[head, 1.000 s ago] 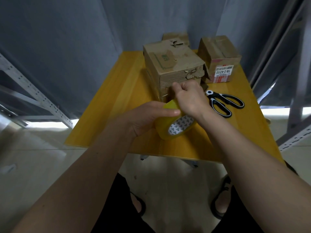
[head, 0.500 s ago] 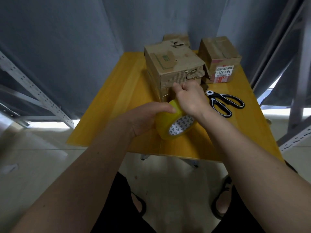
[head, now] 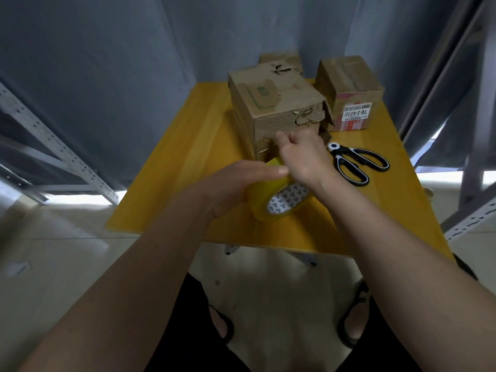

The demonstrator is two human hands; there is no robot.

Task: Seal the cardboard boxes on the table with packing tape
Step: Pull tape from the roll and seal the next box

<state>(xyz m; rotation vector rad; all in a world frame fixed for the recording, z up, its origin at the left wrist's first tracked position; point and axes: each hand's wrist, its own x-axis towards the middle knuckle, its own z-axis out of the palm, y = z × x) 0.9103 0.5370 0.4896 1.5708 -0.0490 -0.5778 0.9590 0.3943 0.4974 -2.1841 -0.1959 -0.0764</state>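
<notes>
A yellow roll of packing tape (head: 271, 200) with a white patterned core is held over the near half of the yellow table (head: 188, 157). My left hand (head: 230, 186) grips the roll from the left, fingers laid over its top. My right hand (head: 300, 154) is curled just above the roll, pinching at the tape's upper edge, close to the front face of a worn cardboard box (head: 271, 103). Whether a tape end is pulled free is hidden by the fingers. A second box (head: 349, 89) with a white label stands at the back right.
Black-and-white scissors (head: 354, 162) lie on the table right of my right hand. A third small box (head: 281, 59) sits behind the worn one. Grey curtains hang behind, and metal shelving uprights (head: 53, 146) flank both sides. My feet in sandals show below the table's near edge.
The roll and both hands stay nearly in place. My right hand has lifted slightly towards the box front while its fingers work at the roll's top edge.
</notes>
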